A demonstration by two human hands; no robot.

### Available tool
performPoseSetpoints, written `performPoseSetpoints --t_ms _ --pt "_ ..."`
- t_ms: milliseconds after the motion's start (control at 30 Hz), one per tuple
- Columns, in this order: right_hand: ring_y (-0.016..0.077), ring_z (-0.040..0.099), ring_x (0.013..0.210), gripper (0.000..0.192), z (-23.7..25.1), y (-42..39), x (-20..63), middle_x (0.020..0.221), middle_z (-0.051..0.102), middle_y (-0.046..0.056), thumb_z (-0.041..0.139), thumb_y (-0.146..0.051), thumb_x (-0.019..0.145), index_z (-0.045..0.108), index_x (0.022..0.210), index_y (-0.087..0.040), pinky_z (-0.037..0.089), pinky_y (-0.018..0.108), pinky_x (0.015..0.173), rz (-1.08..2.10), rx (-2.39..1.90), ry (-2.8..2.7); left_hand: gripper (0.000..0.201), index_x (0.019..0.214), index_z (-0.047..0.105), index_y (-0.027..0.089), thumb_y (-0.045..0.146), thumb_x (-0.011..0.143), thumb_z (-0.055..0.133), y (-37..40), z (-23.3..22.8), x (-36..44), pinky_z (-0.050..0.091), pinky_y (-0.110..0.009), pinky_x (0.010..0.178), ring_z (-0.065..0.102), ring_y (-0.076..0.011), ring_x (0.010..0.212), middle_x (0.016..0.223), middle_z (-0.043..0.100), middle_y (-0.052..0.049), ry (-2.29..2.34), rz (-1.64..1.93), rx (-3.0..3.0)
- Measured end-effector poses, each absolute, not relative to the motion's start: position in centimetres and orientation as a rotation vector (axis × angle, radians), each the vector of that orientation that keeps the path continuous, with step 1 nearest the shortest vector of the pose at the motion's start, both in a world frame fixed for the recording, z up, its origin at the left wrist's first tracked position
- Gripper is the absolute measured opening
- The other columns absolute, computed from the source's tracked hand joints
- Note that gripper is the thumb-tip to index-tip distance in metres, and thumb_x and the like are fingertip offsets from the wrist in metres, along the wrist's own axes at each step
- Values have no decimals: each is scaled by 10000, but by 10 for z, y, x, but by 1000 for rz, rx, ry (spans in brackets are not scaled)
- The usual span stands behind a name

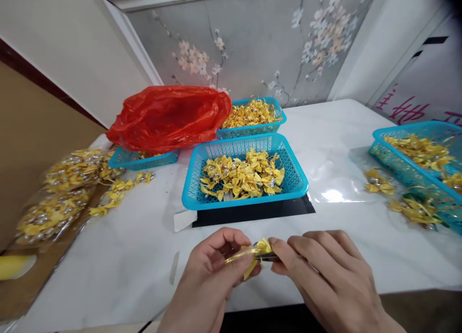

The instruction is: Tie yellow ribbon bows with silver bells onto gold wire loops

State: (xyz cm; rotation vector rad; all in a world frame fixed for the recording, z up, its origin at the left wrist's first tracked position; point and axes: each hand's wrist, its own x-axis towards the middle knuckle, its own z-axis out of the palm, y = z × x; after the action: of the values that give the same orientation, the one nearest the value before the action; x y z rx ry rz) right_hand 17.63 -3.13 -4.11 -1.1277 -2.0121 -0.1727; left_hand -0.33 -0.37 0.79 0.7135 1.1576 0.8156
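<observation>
Near the front of the table my left hand pinches a yellow ribbon bow, whose thin gold strands trail back over the thumb. My right hand is closed beside it, with fingers around a small dark metal tool. The tool's tip meets the bow between the two hands; my right fingers hide the rest of it, so its kind cannot be made out. Just beyond the hands, a blue plastic basket holds many yellow ribbon bows with silvery beads.
Behind stand another blue basket of yellow bows and a red plastic bag over a third basket. Bagged beaded bows lie at left. A blue basket and loose bows are at right.
</observation>
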Motion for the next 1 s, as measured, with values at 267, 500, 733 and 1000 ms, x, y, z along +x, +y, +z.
performPoseSetpoints --t_ms 267,500,733,1000 --pt "186 543 753 152 -44 -31 178 815 698 48 579 -115 958 661 1087 -117 332 343 660 -136 -1180 -1983 115 746 711 178 225 741 816 -2 3 -4 550 -228 731 592 -127 739 776 641 13 1194 883 698" --pt "230 581 844 324 -71 -25 211 1005 676 128 518 -203 996 560 1291 -76 437 362 741 -200 -1399 -1948 182 754 744 167 243 670 887 3 4 -2 593 -221 705 633 -120 710 778 674 4 1208 940 579" --pt "288 602 872 415 -119 -22 252 986 656 131 358 -404 1036 650 1180 -148 449 392 670 -397 -1901 -1928 314 759 774 177 265 524 964 3 6 1 589 -198 657 668 -107 644 754 717 15 1274 946 502" --pt "152 642 763 150 -60 -26 192 887 666 21 467 -274 1000 589 1072 -224 508 256 651 618 -1336 -1665 313 828 813 186 368 598 920 -2 -1 7 569 -257 721 661 -158 679 701 752 -28 1249 841 685"
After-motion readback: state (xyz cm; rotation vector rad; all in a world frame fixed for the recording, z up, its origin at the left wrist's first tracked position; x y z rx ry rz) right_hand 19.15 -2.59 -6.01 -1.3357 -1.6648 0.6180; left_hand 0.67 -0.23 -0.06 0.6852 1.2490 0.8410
